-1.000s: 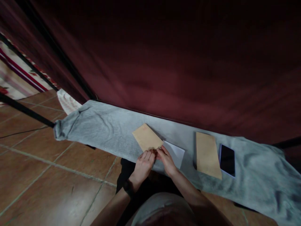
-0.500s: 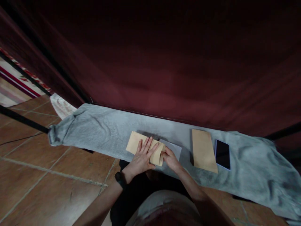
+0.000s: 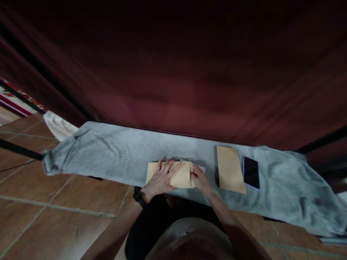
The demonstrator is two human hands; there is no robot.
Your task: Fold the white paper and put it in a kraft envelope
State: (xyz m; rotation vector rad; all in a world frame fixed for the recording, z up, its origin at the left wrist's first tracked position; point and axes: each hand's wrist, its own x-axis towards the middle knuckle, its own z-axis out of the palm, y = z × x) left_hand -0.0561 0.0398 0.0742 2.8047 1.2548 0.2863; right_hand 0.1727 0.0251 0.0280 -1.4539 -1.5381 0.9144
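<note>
A tan paper envelope [image 3: 183, 176] lies crosswise at the near edge of the cloth-covered bench. My left hand [image 3: 162, 178] rests flat on top of it, fingers spread, a dark band at the wrist. At the envelope's right end, my right hand [image 3: 200, 178] has its fingers bent and closed on the end flap; the fingertips are partly hidden. Beneath the envelope and right hand, a corner of white paper [image 3: 202, 168] sticks out. A second tan envelope [image 3: 230, 169] lies flat to the right of my right hand.
A phone with a dark screen [image 3: 251, 172] lies beside the second envelope. Grey cloth [image 3: 121, 144] covers the narrow bench, rumpled at both ends. A dark red curtain [image 3: 173, 90] hangs behind it. Black bars [image 3: 18, 148] stand at the sides, above a tiled floor [image 3: 76, 202].
The envelope under my hands now lies straighter and flatter, its right end less raised. My right hand stays at that end. The whole view has shifted slightly.
</note>
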